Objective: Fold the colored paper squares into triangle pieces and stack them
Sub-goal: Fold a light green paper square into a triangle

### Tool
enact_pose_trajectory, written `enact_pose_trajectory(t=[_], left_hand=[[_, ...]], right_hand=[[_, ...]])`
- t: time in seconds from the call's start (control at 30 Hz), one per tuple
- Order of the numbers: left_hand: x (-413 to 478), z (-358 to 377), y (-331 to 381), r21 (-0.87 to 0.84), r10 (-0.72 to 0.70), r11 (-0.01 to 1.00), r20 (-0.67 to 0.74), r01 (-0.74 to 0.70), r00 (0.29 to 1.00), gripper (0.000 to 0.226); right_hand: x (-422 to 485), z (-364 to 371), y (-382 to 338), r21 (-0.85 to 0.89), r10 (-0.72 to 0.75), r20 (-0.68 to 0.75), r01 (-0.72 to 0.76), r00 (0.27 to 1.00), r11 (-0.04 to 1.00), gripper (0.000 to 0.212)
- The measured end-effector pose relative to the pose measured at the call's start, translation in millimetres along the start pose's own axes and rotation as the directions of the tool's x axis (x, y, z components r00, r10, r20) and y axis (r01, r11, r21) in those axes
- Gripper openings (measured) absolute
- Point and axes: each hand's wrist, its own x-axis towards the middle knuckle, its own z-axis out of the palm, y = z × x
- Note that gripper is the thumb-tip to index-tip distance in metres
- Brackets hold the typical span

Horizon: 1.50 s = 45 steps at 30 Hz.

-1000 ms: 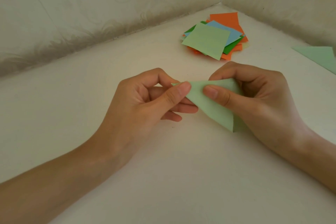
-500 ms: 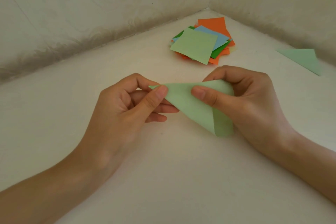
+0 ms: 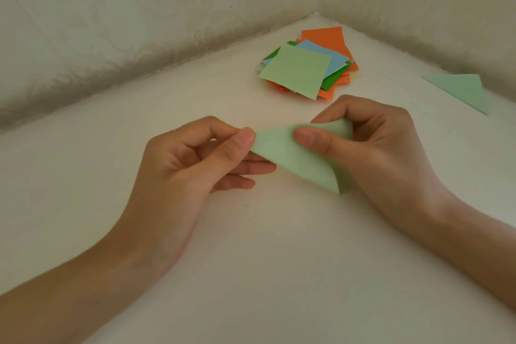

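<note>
1. surface (image 3: 251, 274): pale, matte, set in a corner between two patterned walls. everything lies on it or is held over it.
2. left hand (image 3: 192, 165): thumb and forefinger pinch the sheet's left tip. the other fingers curl loosely below it.
3. right hand (image 3: 385, 153): thumb on the near face, fingers curled behind, pinching the sheet's upper right part.
4. pile (image 3: 296, 71): loose unfolded squares, light green on top, then blue, dark green and orange under. it sits on the far side near the corner, well apart from the hands.
5. sheet (image 3: 290, 156): light green, held between both hands over the surface, doubled into a rough triangle with one point down. the right side bulges, so the fold looks not yet creased. judged very light, thin and limp, easy to crumple, with layers apt to slip. best held at the corners by fingertips, edges matched, then pressed flat along the fold.
6. triangle (image 3: 460, 89): pale green folded piece, flat at far right by the wall. likely the start of the stack.
</note>
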Motion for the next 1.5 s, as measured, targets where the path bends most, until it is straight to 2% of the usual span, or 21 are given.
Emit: enact_pose_trajectory(t=[0.1,0.17,0.23,0.3,0.4,0.5,0.57,0.63,0.67,0.7,0.8,0.87,0.97,1.07,1.2,1.5], left_hand=[[-1.5,3.1,2.5,0.029,-0.028,0.999,-0.039,0.029,0.999,0.01],[-2.3,3.5,3.1,0.104,-0.022,0.994,-0.063,0.029,0.998,0.022],[-0.5,3.6,6.1,0.211,-0.016,0.977,-0.029,0.021,0.999,0.025],[6.2,4.0,11.0,0.306,-0.039,0.952,0.083,0.012,0.996,0.031],[22.6,9.3,20.5,0.483,-0.097,0.873,0.298,-0.062,0.95,0.029],[34.1,14.7,27.3,0.549,-0.138,0.83,0.376,-0.1,0.916,0.013],[38.1,18.6,22.6,0.547,-0.058,0.828,0.302,-0.124,0.952,0.014],[38.3,25.9,14.2,0.47,0.087,0.873,0.114,-0.131,0.99,0.018],[37.6,31.2,10.7,0.412,0.139,0.901,0.015,-0.133,0.99,0.018],[35.6,37.8,8.6,0.358,0.161,0.925,-0.062,-0.129,0.985,0.018],[29.2,55.6,0.9,0.327,0.196,0.933,-0.12,-0.147,0.973,0.016],[26.4,62.2,-3.6,0.365,0.227,0.913,-0.085,-0.182,0.97,0.014],[23.9,61.6,-8.0,0.366,0.25,0.905,-0.042,-0.218,0.967,0.013],[20.9,60.0,-9.3,0.279,0.227,0.935,0.007,-0.22,0.974,0.01],[21.3,60.2,-7.6,0.172,0.192,0.966,0.011,-0.191,0.981,0.017],[19.1,62.0,-5.8,0.194,0.257,0.946,0.043,-0.261,0.965,0.023]], right_hand=[[3.3,-1.8,-0.2,-0.016,0.035,-0.002,-0.035,0.999,0.999,0.029],[6.0,-4.4,-2.5,-0.063,0.041,0.037,-0.038,0.998,0.997,0.025],[8.0,-8.5,-6.7,-0.104,0.072,0.105,-0.061,0.992,0.993,0.024],[8.5,-13.2,-10.6,-0.146,0.106,0.178,-0.08,0.978,0.986,0.026],[7.2,-14.7,-14.3,-0.229,0.128,0.27,-0.066,0.954,0.971,0.025],[8.9,-20.3,-17.0,-0.159,0.172,0.233,-0.137,0.957,0.978,0.02],[13.3,-29.5,-17.6,0.081,0.155,0.05,-0.159,0.987,0.984,0.033],[16.0,-38.6,-19.6,0.361,0.213,-0.174,-0.139,0.961,0.922,0.049],[15.3,-40.8,-21.8,0.447,0.264,-0.223,-0.143,0.938,0.883,0.053],[12.7,-39.5,-23.5,0.491,0.311,-0.206,-0.177,0.928,0.853,0.053],[-2.5,-20.1,-24.2,0.442,0.311,0.098,-0.322,0.945,0.837,0.033],[-10.0,-6.9,-25.9,0.374,0.275,0.198,-0.332,0.941,0.866,0.026],[-10.5,-2.8,-24.0,0.336,0.25,0.134,-0.281,0.959,0.899,0.011],[-11.1,-3.2,-22.4,0.319,0.229,0.131,-0.259,0.965,0.912,0.007],[-13.2,-2.8,-22.3,0.316,0.21,0.116,-0.237,0.971,0.919,0.006],[-17.3,3.3,-18.6,0.356,0.228,0.082,-0.242,0.97,0.903,0.014]])
